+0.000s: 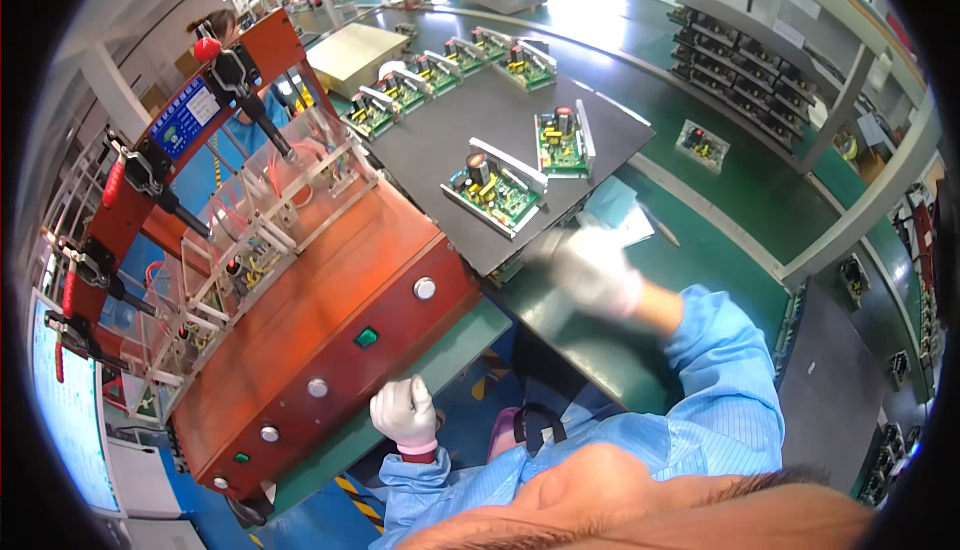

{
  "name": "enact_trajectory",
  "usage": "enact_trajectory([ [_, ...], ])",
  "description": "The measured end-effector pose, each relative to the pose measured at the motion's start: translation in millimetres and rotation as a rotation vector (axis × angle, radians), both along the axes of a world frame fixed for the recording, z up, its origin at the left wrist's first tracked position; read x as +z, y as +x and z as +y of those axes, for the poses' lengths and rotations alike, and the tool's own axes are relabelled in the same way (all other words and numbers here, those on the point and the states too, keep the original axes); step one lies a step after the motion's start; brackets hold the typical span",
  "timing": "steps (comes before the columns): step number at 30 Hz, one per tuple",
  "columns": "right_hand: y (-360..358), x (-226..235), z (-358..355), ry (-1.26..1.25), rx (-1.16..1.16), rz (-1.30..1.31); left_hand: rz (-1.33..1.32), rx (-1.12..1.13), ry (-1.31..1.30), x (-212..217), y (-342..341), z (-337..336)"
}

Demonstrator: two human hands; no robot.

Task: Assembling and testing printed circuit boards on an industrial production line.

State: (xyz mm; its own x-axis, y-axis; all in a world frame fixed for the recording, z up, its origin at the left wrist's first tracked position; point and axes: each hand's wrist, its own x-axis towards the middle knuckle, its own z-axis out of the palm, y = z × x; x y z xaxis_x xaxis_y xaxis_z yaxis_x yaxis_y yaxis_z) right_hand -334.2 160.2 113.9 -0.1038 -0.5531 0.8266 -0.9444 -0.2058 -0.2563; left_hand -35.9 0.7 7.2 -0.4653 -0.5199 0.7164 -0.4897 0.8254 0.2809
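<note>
My left hand [405, 413], in a white glove, is curled into a fist just off the front of the red test fixture [335, 350]. Nothing shows in its fingers. Smeared by motion, my right hand [590, 268], also gloved, is over the near right edge of the black board [480, 235]; its fingers cannot be made out. On that board lie two circuit boards with metal heat sinks, the nearer circuit board [495, 190] and another circuit board [563, 143] to its right. Farther back stands a row of similar circuit boards [435, 73].
Toggle clamps [150, 175] with red handles rise on the fixture's left, above clear plastic holders [245, 250]. A single circuit board [702, 145] rests on the green table to the right, near a stacked rack [745, 70]. A pen [663, 230] and papers [625, 212] lie beyond my right hand.
</note>
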Motion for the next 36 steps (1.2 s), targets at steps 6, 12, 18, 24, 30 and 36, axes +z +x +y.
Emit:
enact_trajectory([
  [6, 115.0, -103.9, -28.7, 0.405, 0.662, -0.116, 0.008, 0.026, -0.006, -4.4, -4.3, 2.3],
  [12, 101.0, -140.1, -44.4, 1.417, 0.717, 0.109, 0.008, 0.07, 0.028, -7.1, -4.9, 1.9],
  [18, 96.4, -131.6, -48.6, 1.437, 0.666, 0.016, 0.01, 0.059, 0.045, -3.2, -7.1, 4.1],
  [24, 96.2, -133.0, -46.0, 1.475, 0.692, 0.084, 0.007, 0.059, 0.049, -2.5, -6.8, 5.9],
  [30, 97.1, -146.7, -48.4, 1.475, 0.704, 0.091, -0.001, 0.059, 0.046, 2.5, -8.6, 5.1],
  [36, 97.2, -131.1, -47.8, 1.486, 0.716, 0.141, 0.004, 0.132, 0.032, 3.8, -4.0, 2.7],
])
